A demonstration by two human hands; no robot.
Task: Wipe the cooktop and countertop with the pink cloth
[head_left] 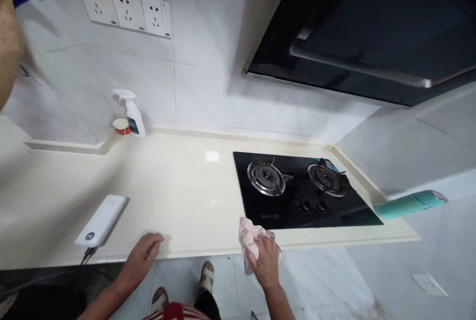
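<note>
My right hand [265, 260] is closed around a crumpled pink cloth [248, 239] at the front edge of the cream countertop [178, 186], just left of the black gas hob [297, 188]. My left hand [143, 253] rests with fingers apart on the counter's front edge and holds nothing. A white power bank [102, 219] lies on the counter to its left, with a dark cable running off the edge.
A white spray bottle [132, 114] and a small red-and-white cup [121, 126] stand in the back corner by the wall. A teal cylinder [409, 204] lies at the hob's right. The black range hood [372, 37] hangs above. Wall sockets [124, 8] sit high on the tiles.
</note>
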